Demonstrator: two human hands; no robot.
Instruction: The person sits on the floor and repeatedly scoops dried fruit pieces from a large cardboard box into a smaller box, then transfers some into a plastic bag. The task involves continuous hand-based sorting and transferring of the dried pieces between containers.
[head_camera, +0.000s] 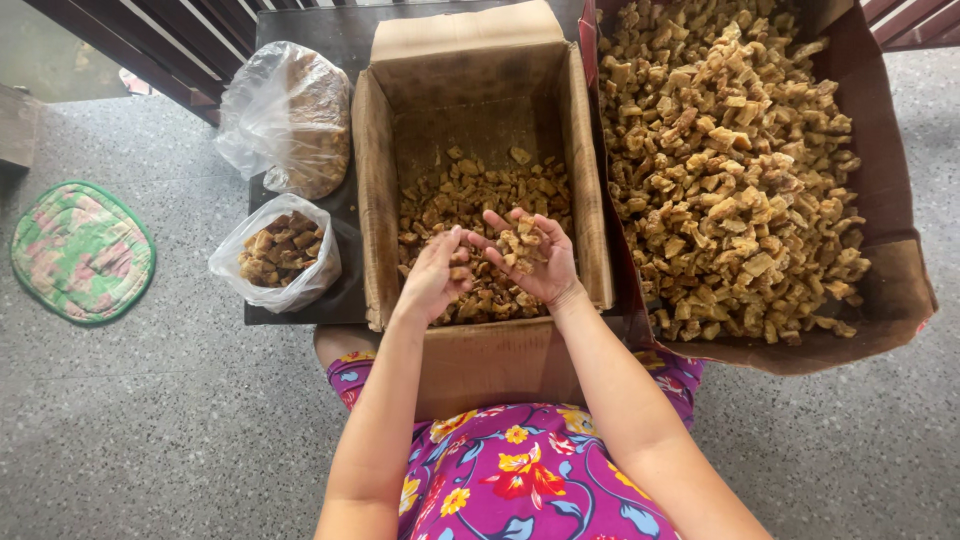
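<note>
My right hand (535, 262) lies cupped open, palm up, holding brown chunks (520, 243) over the middle box (480, 180). My left hand (435, 275) pinches a piece beside it. Tilting the palm could spill chunks outside the box.

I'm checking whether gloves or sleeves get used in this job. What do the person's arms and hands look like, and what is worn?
Both arms are bare to the bottom edge of the view, with no sleeves. The left hand and right hand wear no gloves, and no rings, bracelets or watch show. The only clothing in view is a purple garment with red, yellow and blue flowers, over the lap.
</note>
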